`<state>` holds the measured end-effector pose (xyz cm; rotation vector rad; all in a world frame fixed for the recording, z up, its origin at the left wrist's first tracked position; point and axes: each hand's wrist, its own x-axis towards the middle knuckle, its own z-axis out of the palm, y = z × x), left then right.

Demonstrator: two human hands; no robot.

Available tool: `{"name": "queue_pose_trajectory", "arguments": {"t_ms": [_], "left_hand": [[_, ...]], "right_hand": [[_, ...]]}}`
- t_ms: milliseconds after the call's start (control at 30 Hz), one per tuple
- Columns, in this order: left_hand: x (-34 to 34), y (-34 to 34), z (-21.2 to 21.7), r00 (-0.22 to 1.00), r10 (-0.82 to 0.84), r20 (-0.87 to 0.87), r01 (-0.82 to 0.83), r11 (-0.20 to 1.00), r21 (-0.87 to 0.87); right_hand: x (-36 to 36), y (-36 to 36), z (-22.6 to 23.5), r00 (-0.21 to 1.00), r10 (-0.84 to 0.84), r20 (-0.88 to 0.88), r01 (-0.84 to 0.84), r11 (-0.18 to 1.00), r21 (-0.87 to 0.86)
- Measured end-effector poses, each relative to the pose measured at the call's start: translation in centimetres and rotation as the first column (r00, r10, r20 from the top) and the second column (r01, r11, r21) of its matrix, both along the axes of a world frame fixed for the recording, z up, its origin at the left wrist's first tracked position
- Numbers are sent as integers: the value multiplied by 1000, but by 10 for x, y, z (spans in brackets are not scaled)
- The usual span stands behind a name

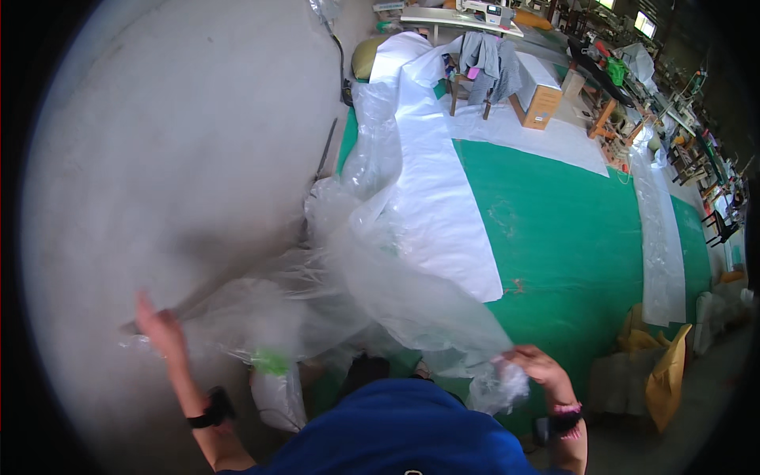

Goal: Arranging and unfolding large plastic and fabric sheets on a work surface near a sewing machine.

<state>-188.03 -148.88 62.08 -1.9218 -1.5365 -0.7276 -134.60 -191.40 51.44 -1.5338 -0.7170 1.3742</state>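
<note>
left hand (162,328) reaches out low, fingers pinched on the clear plastic sheet (372,269); right hand (534,366) is clenched on its bunched edge. the sheet spreads over green floor covering (570,237) beside grey concrete floor (174,142).

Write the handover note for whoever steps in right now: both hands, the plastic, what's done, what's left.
Left hand: raised, gripping one edge of the clear plastic sheet.
Right hand: shut on a bunched end of the same sheet.
The sheet hangs stretched and crumpled between them, trailing over the white sheet on the green floor mat.
Done: both ends gripped.
Left: the sheet is not yet flat or folded.
</note>
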Motion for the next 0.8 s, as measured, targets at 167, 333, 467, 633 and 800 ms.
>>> {"name": "queue_pose_trajectory", "arguments": {"t_ms": [167,333,467,633,800], "left_hand": [[247,-94,-41,571,-416,708,797,73,-600],[323,-150,-42,370,-308,877,792,-390,-470],[325,-152,-58,324,-348,880,782,-425,-456],[307,-121,-61,294,-292,910,856,-343,-387],[250,-73,-87,349,-49,936,935,-51,-351]], "right_hand": [[-52,105,34,904,-134,-406,125,991,-49],[-76,148,41,783,-207,-587,317,944,90],[-85,152,47,827,-310,-470,404,908,111],[-61,149,33,648,-543,-534,576,808,-123],[-8,94,-9,621,-640,-453,712,702,-14]]}}
